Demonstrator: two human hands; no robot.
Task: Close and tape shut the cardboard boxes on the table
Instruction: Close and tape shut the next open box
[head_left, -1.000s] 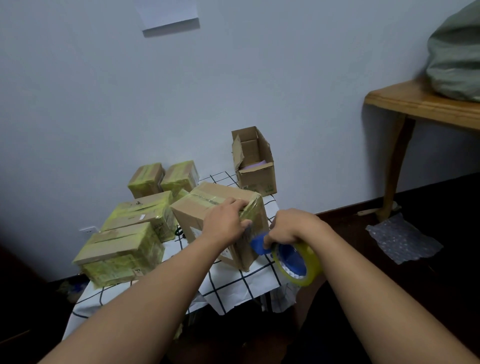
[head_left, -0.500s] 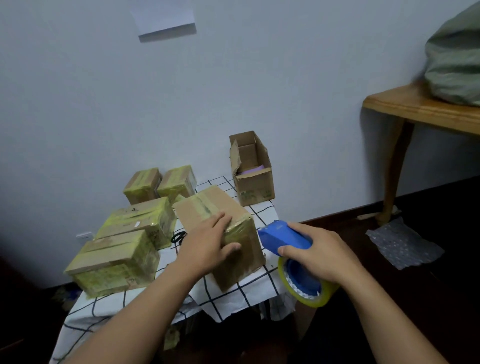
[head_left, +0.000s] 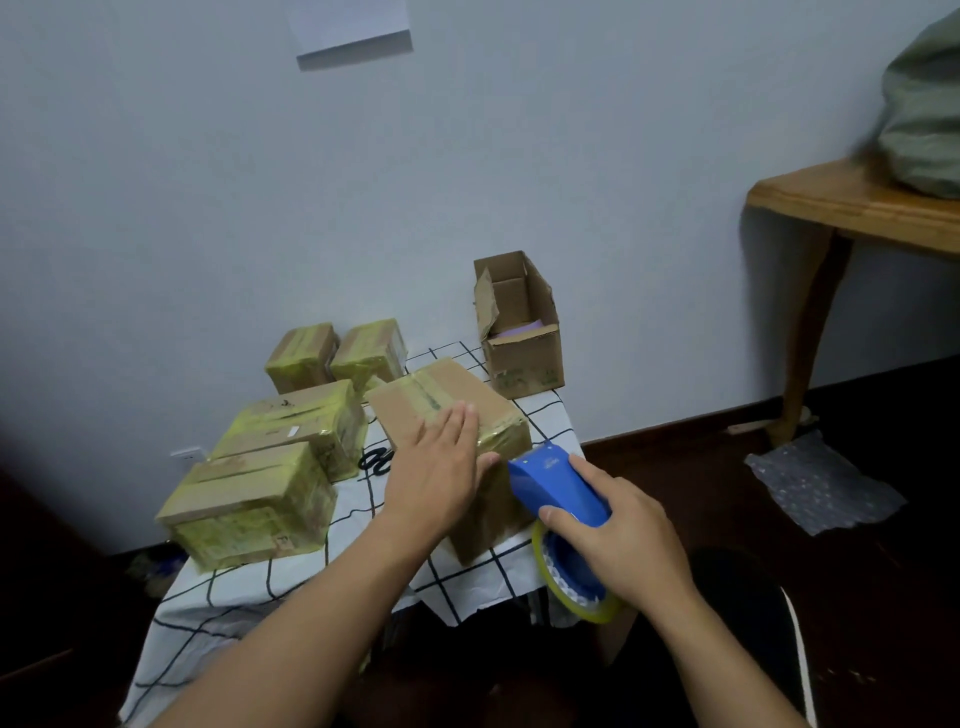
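Left hand spread flat on the closed cardboard box; right hand gripping the blue tape dispenser just beside it.

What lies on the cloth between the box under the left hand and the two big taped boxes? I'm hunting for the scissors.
Black scissors lie there on the checked cloth, shown in the head view.

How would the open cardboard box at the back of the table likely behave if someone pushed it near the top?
The open cardboard box stands taller than wide, so it might tip. Little shows inside, so it is probably light and slides easily. Its upright flaps would likely bend.
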